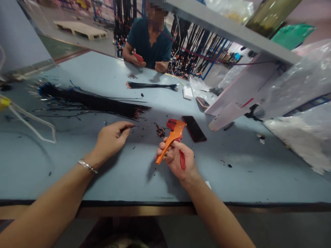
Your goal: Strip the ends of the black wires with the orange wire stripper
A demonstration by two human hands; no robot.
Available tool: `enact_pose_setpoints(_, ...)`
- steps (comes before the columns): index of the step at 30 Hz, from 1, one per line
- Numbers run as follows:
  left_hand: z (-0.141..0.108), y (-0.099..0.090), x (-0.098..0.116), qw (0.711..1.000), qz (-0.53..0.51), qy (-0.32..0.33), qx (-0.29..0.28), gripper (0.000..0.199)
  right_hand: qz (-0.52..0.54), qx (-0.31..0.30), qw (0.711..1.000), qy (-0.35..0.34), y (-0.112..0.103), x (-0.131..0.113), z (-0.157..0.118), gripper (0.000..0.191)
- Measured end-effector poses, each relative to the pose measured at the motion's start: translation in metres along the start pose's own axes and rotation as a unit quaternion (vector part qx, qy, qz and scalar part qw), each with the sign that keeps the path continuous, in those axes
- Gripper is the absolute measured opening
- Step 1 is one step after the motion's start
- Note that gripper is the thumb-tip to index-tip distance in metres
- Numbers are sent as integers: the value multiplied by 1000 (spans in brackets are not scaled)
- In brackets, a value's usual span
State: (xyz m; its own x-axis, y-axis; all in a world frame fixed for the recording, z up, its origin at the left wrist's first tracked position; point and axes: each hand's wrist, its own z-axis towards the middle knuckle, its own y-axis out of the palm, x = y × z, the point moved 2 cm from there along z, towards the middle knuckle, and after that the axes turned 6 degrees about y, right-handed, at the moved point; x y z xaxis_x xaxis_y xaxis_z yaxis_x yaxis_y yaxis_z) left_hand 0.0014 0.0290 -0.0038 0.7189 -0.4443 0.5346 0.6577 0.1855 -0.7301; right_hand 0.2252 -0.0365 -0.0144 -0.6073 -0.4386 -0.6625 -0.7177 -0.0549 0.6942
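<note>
My left hand [112, 137] is closed in a pinch over the table. A short dark tip, apparently the end of a thin black wire [132, 126], pokes out past its fingertips; the rest is mostly hidden by the hand. My right hand [182, 162] grips an orange and red wire stripper [177, 130] by its handles, jaws pointing away from me. The handles are spread apart. Beyond my left hand lies a large bundle of black wires [103, 103] with coppery ends towards the right. A small heap of wire scraps [159, 130] lies just left of the stripper's jaws.
A black phone [194, 128] lies right of the stripper. Farther back are a smaller tied wire bundle [152, 86], a white box [187, 92] and another phone [202, 102]. Across the table sits a person [151, 44] holding a red tool. A shelf panel [232, 82] stands at right.
</note>
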Motion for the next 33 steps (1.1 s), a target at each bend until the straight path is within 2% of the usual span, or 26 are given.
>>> enact_pose_setpoints(2, 2, -4, -1, 999, 28, -8, 24, 28, -46, -39, 997, 41, 0, 3, -1, 21)
enact_pose_setpoints(6, 1, -3, -2, 997, 76, -3, 31, 27, -79, -135, 968, 196, 5, 21, 1, 24)
enact_pose_setpoints(8, 0, -1, -3, 995, 97, -3, 27, 27, -69, -148, 950, 265, 10, 29, 5, 26)
enact_pose_setpoints(10, -1, 1, -4, 994, 105, 3, 25, 26, -56, -128, 943, 301, 13, 33, 11, 29)
enact_pose_setpoints(12, -1, 2, -6, 994, 105, 10, 26, 25, -34, -88, 949, 301, 15, 32, 17, 30)
enact_pose_setpoints(14, -1, 3, -7, 995, 97, 14, 24, 25, -15, -48, 962, 270, 13, 28, 20, 29)
enact_pose_setpoints(20, -2, 1, -2, 998, 48, 13, 26, 25, -32, 65, 990, 117, -1, 20, 16, 15)
enact_pose_setpoints(21, -2, 0, -2, 999, 43, 15, 28, 25, -40, 66, 992, 98, -2, 19, 13, 13)
enact_pose_setpoints(23, -3, 0, -1, 999, 38, 15, 35, 25, -58, 25, 992, 105, 0, 19, 8, 15)
enact_pose_setpoints(26, -4, 0, -3, 997, 54, 8, 49, 24, -64, -84, 977, 185, 9, 23, 1, 23)
enact_pose_setpoints(28, -5, 0, -4, 997, 68, 1, 45, 24, -52, -129, 961, 237, 13, 28, -2, 28)
enact_pose_setpoints(30, -4, 0, -4, 996, 76, -10, 42, 25, -36, -139, 950, 277, 14, 33, -2, 30)
enact_pose_setpoints(33, -4, 1, -2, 996, 71, -32, 35, 27, -15, -103, 951, 291, 10, 35, 2, 29)
